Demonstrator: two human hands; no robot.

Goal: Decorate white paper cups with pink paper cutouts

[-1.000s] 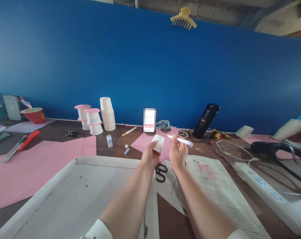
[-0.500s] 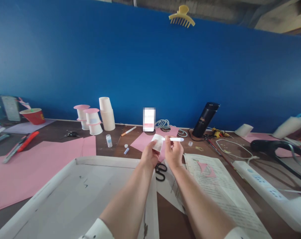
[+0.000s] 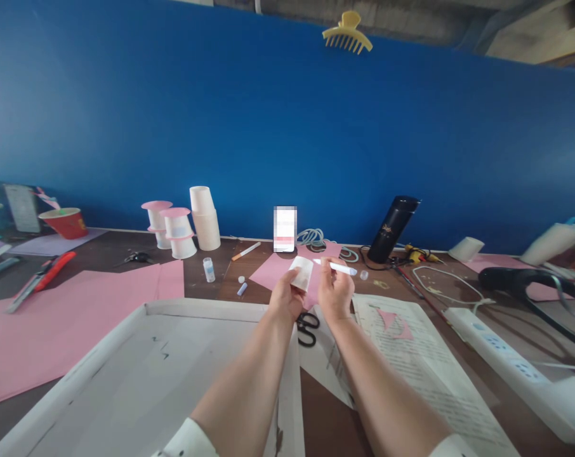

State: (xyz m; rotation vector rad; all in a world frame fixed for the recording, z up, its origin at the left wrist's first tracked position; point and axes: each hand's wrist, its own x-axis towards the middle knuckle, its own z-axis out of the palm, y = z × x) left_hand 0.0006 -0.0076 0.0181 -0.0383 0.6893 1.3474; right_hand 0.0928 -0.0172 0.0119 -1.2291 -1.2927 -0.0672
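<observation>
On the left at the back stand two pink-topped cups (image 3: pixel 176 227) and one white cup stack (image 3: pixel 205 219). Over the table (image 3: pixel 199 282), the left hand (image 3: pixel 286 297) grips one paper cup (image 3: pixel 301 273) and the right hand (image 3: pixel 336 293) pinches one white pen (image 3: pixel 337 268). The text on the printed sheet (image 3: pixel 428 365) is unreadable.

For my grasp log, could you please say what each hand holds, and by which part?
Left hand: small white cup, gripped by its side wall. Right hand: white pen, pinched around its middle.
</observation>
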